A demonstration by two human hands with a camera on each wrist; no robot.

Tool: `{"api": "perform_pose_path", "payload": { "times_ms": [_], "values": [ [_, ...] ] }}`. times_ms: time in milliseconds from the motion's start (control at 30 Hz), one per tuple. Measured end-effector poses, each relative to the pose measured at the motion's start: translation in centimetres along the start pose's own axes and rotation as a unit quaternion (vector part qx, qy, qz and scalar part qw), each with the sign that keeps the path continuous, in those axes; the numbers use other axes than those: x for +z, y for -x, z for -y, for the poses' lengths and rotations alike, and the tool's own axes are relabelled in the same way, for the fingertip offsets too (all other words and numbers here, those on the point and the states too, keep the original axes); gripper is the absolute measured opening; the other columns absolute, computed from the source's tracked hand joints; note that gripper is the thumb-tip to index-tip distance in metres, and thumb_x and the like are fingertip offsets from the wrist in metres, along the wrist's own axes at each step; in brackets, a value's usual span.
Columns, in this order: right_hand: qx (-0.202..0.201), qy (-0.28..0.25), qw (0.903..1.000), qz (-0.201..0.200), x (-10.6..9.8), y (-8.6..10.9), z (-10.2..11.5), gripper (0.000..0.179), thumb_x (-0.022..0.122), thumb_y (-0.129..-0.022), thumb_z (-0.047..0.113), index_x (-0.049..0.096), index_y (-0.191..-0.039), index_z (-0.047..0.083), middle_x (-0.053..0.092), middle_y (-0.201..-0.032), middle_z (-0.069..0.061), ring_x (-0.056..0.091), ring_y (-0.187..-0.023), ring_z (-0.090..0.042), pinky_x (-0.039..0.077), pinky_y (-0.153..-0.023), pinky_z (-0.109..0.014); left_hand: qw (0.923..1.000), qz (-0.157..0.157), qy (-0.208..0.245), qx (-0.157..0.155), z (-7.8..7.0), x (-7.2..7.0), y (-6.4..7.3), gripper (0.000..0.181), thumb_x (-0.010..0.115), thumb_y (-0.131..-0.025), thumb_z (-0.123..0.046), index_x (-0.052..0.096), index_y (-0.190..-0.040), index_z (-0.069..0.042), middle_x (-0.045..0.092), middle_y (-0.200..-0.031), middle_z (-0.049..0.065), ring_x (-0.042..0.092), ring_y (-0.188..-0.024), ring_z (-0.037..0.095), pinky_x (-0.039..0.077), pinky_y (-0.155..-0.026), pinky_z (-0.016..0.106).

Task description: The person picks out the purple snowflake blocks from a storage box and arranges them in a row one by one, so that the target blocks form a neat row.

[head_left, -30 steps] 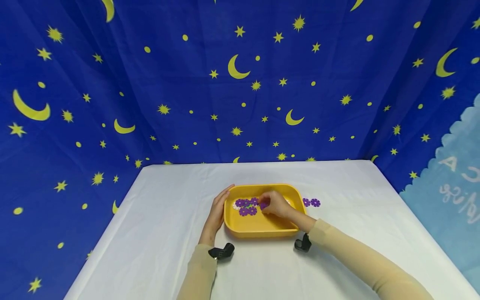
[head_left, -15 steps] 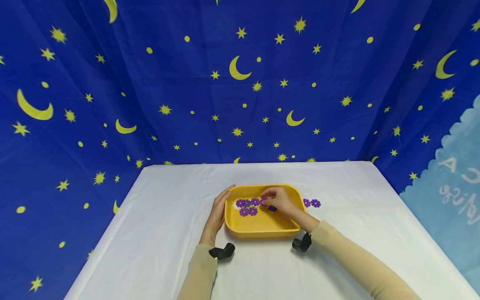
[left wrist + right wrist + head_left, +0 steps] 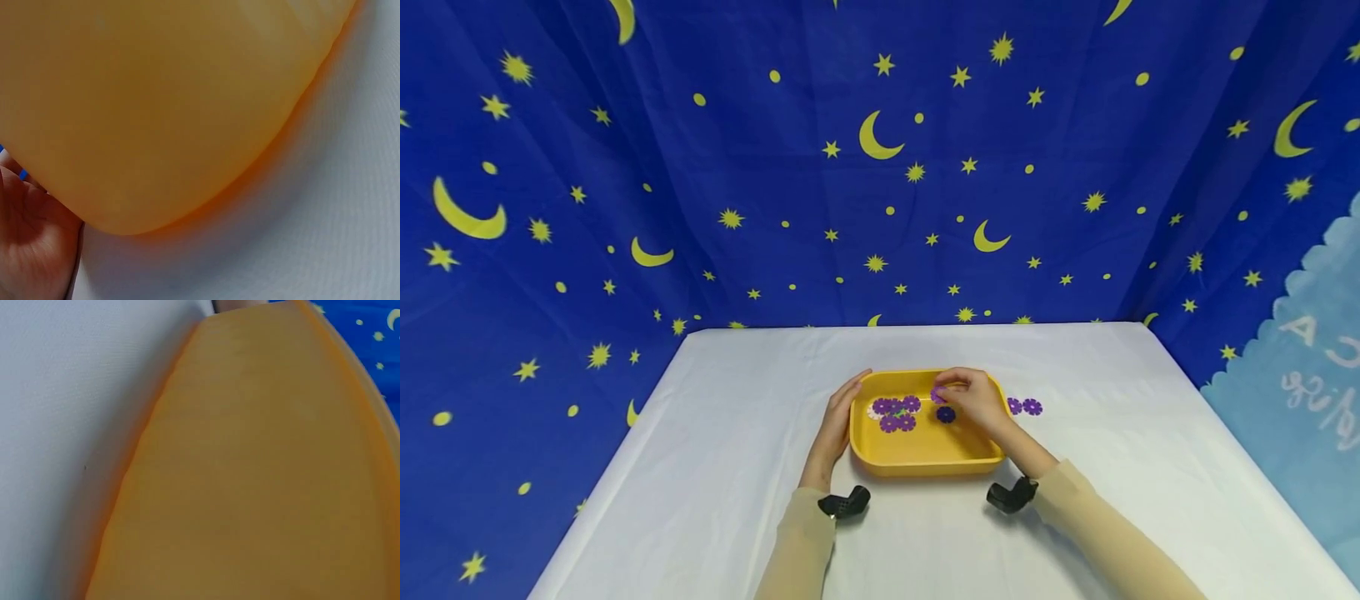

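A yellow plastic tub (image 3: 925, 468) stands on the table. My left hand (image 3: 833, 425) rests along its left wall, fingers fairly straight; the left wrist view shows the palm (image 3: 37, 250) against that wall. Inside the tub, my right hand (image 3: 977, 400) pinches a purple snowflake disc (image 3: 937, 394) between thumb and fingers. Just below that hand lies a dark blue disc (image 3: 945, 414) on the tub floor. Several purple discs (image 3: 889, 423) lie grouped in the left half, with a green disc (image 3: 900, 413) and a whitish disc (image 3: 872, 411) among them. The tub's wall fills most of the right wrist view.
Two purple discs (image 3: 1024, 407) lie on the white tablecloth (image 3: 737, 417) just right of the tub. A blue curtain (image 3: 805, 183) with stars and moons hangs behind the table. Black wrist cameras (image 3: 1011, 496) sit near the tub's front.
My right hand has shifted right and slightly toward the back of the tub, the purple disc in its fingers. The dark blue disc has come into view below it. My left hand has stayed put.
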State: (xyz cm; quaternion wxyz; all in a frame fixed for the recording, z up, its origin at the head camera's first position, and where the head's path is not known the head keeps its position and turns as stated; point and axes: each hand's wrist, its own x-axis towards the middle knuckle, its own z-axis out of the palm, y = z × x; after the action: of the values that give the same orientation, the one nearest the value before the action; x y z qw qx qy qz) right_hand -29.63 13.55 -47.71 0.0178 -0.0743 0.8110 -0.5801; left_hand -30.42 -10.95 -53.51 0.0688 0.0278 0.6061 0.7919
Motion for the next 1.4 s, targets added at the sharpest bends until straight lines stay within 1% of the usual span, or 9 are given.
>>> {"api": "perform_pose_path", "payload": {
  "times_ms": [100, 200, 433, 633, 733, 800, 967, 1167, 1400],
  "values": [
    [0.013, -0.013, 0.9997, -0.013, -0.6, 0.5, 0.0, 0.02, 0.063, -0.087, -0.001, 0.066, -0.106, -0.007, 0.068, -0.107, -0.025, 0.069, -0.079, -0.01, 0.056, -0.06, -0.016, 1.0, 0.0, 0.0, 0.002, -0.1, 0.0, 0.1, 0.046, 0.039, -0.102, -0.027, 0.043, -0.143, -0.007, 0.036, -0.153, 0.011, 0.03, -0.144, 0.025, 0.028, -0.12, 0.038],
    [0.027, -0.033, 0.9988, -0.025, -1.2, 1.0, -0.1, 0.023, 0.064, -0.087, 0.001, 0.064, -0.109, -0.008, 0.068, -0.108, -0.024, 0.068, -0.077, -0.005, 0.054, -0.057, -0.018, 1.0, 0.002, 0.003, 0.006, -0.2, 0.1, 0.3, 0.046, 0.039, -0.102, -0.027, 0.042, -0.143, -0.007, 0.035, -0.153, 0.012, 0.03, -0.144, 0.025, 0.027, -0.12, 0.038],
    [0.034, -0.065, 0.9945, -0.075, -3.6, 2.0, 0.0, 0.029, 0.065, -0.087, 0.004, 0.061, -0.113, -0.01, 0.07, -0.103, -0.014, 0.065, -0.077, 0.003, 0.058, -0.074, -0.015, 1.0, -0.002, 0.004, 0.005, -0.3, 0.2, 0.3, 0.047, 0.04, -0.101, -0.029, 0.042, -0.143, -0.008, 0.036, -0.153, 0.01, 0.03, -0.144, 0.025, 0.028, -0.12, 0.039],
    [0.055, -0.046, 0.9913, -0.111, -5.6, 2.4, -0.4, 0.031, 0.066, -0.088, 0.01, 0.061, -0.114, -0.006, 0.071, -0.095, -0.001, 0.063, -0.073, 0.004, 0.054, -0.062, -0.014, 0.9999, -0.004, 0.009, 0.002, -0.2, 0.2, 0.2, 0.048, 0.042, -0.1, -0.03, 0.044, -0.142, -0.008, 0.036, -0.153, 0.01, 0.031, -0.143, 0.025, 0.028, -0.12, 0.038],
    [0.065, -0.049, 0.988, -0.131, -6.4, 2.4, -1.0, 0.033, 0.067, -0.087, 0.01, 0.061, -0.115, -0.007, 0.071, -0.092, 0.006, 0.063, -0.072, 0.006, 0.054, -0.062, -0.013, 1.0, -0.004, 0.004, 0.002, -0.2, 0.2, 0.2, 0.048, 0.042, -0.1, -0.031, 0.043, -0.143, -0.008, 0.036, -0.153, 0.011, 0.031, -0.143, 0.025, 0.028, -0.12, 0.039],
    [0.064, -0.059, 0.9859, -0.143, -6.9, 2.3, -1.5, 0.033, 0.067, -0.087, 0.008, 0.06, -0.115, -0.009, 0.07, -0.087, 0.012, 0.063, -0.073, 0.007, 0.056, -0.067, -0.013, 1.0, -0.005, 0.003, 0.003, -0.2, 0.2, 0.2, 0.048, 0.043, -0.1, -0.031, 0.043, -0.143, -0.008, 0.036, -0.153, 0.01, 0.032, -0.143, 0.025, 0.029, -0.12, 0.038],
    [0.057, -0.085, 0.9761, -0.191, -8.0, 2.1, -2.7, 0.034, 0.066, -0.085, 0.002, 0.058, -0.115, -0.013, 0.064, -0.074, 0.022, 0.063, -0.069, 0.007, 0.057, -0.068, -0.012, 0.9997, 0.011, 0.012, 0.016, -0.1, 0.0, 0.1, 0.049, 0.043, -0.1, -0.03, 0.043, -0.143, -0.007, 0.037, -0.152, 0.011, 0.033, -0.142, 0.024, 0.029, -0.119, 0.036],
    [0.08, -0.074, 0.9621, -0.25, -9.5, 1.8, -4.3, 0.036, 0.068, -0.08, -0.004, 0.059, -0.114, -0.014, 0.063, -0.068, 0.018, 0.059, -0.063, 0.006, 0.055, -0.062, -0.01, 0.9996, 0.016, 0.015, 0.02, 0.0, -0.1, 0.1, 0.049, 0.043, -0.1, -0.03, 0.042, -0.143, -0.007, 0.036, -0.153, 0.011, 0.032, -0.143, 0.025, 0.03, -0.119, 0.035],
    [0.108, -0.112, 0.9492, -0.273, -11.0, 1.9, -5.9, 0.039, 0.062, -0.081, -0.012, 0.053, -0.119, -0.017, 0.058, -0.062, 0.017, 0.058, -0.058, 0.005, 0.056, -0.059, -0.012, 0.9996, 0.013, 0.015, 0.018, 0.1, -0.1, 0.1, 0.048, 0.043, -0.1, -0.03, 0.042, -0.143, -0.007, 0.036, -0.152, 0.01, 0.032, -0.143, 0.025, 0.03, -0.119, 0.036]
  ]
}}
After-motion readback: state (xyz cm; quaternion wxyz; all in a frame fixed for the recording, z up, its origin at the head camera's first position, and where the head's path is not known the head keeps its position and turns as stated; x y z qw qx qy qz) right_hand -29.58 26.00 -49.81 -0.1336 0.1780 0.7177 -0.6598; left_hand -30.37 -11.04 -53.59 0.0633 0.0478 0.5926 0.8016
